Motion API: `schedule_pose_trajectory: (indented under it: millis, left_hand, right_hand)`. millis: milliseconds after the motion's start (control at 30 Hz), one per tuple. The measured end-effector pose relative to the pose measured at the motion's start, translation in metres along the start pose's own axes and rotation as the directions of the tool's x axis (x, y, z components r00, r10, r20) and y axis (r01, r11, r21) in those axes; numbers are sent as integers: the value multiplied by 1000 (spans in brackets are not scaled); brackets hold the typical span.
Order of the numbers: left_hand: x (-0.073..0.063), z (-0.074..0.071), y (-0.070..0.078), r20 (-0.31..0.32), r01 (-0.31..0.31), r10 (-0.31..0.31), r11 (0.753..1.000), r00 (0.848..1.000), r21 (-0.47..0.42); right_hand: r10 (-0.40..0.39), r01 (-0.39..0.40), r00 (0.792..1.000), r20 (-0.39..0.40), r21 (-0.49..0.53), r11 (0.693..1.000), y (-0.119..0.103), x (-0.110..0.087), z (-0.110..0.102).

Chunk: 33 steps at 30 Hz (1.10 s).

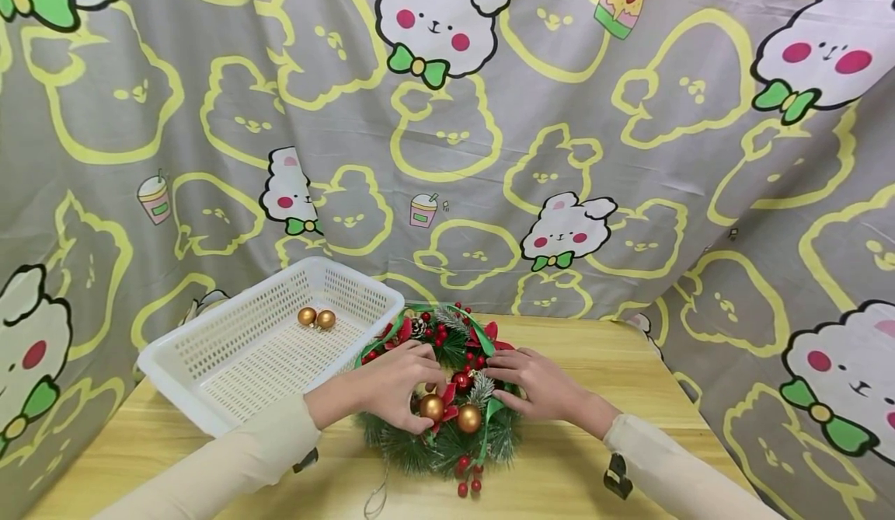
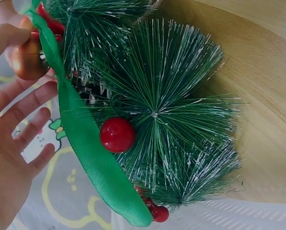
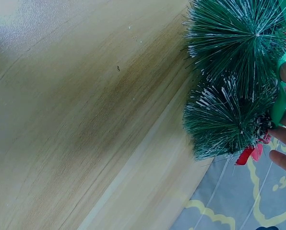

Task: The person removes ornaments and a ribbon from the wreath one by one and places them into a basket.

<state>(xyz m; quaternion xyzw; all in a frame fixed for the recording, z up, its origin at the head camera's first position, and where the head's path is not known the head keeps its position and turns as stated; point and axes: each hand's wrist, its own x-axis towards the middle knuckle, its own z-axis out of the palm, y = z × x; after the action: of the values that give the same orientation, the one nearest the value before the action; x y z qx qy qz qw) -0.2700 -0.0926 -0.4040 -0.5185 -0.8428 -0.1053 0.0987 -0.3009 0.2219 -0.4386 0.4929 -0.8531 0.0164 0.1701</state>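
A green pine wreath point(image 1: 419, 450) with red berries, red flowers and a green ribbon point(image 2: 88, 139) lies on the table. At its near left part, my left hand point(image 1: 398, 384) holds a gold ball point(image 1: 432, 407) between thumb and fingers. The left wrist view has the thumb against that ball, with the other fingers spread out. A second gold ball point(image 1: 469, 418) sits on the wreath just to the right. My right hand point(image 1: 534, 384) rests on the wreath's right side, fingers extended over the greenery and touching the ribbon in the right wrist view.
A white plastic basket point(image 1: 259, 302) stands left of the wreath, with two gold balls point(image 1: 316, 318) inside. A thin loop of cord point(image 1: 375, 497) lies at the wreath's near edge. Behind the wooden table point(image 1: 594, 341) hangs a patterned grey curtain point(image 1: 454, 155).
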Motion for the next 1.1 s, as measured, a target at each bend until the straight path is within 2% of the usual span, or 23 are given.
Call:
schedule_pose_trajectory:
  millis: [667,1100]
  left_hand:
    - [4,3,-4,-22,-12,12,1000,1000,-9]
    - [7,-5,-7,-58,9,-8,1000,998,18]
  right_hand:
    - [9,-9,1000,9,11,1000,0,0,-1]
    - [12,-12,1000,17,-1,1000,-1,0,-1]
